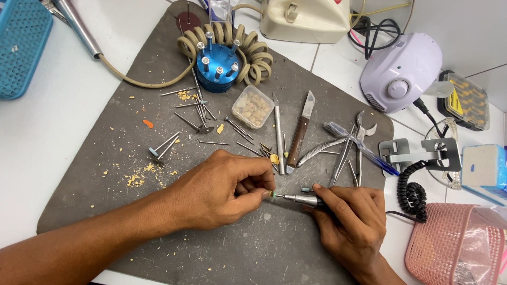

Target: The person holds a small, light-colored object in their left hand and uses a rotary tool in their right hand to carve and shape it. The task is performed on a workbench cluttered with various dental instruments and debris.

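Observation:
My right hand (pixel 351 219) grips a slim metal rotary handpiece (pixel 302 199) that lies nearly level, its tip pointing left. My left hand (pixel 224 187) is curled over the grey mat (pixel 105 195), thumb and fingers pinching a small green-tipped bur (pixel 272 195) at the handpiece's nose. A small blue-grey bit (pixel 305 189) lies just above the handpiece. The two hands almost meet in the lower middle of the mat.
Loose burs (pixel 200 119), a knife with a wooden handle (pixel 300 132), pliers (pixel 354 148), a toothbrush (pixel 359 148) and a small clear box (pixel 253 106) lie on the mat. A blue bur stand (pixel 217 67) sits at the back. A pale motor unit (pixel 401 71), coiled cord (pixel 412 192) and pink basket (pixel 457 245) are right.

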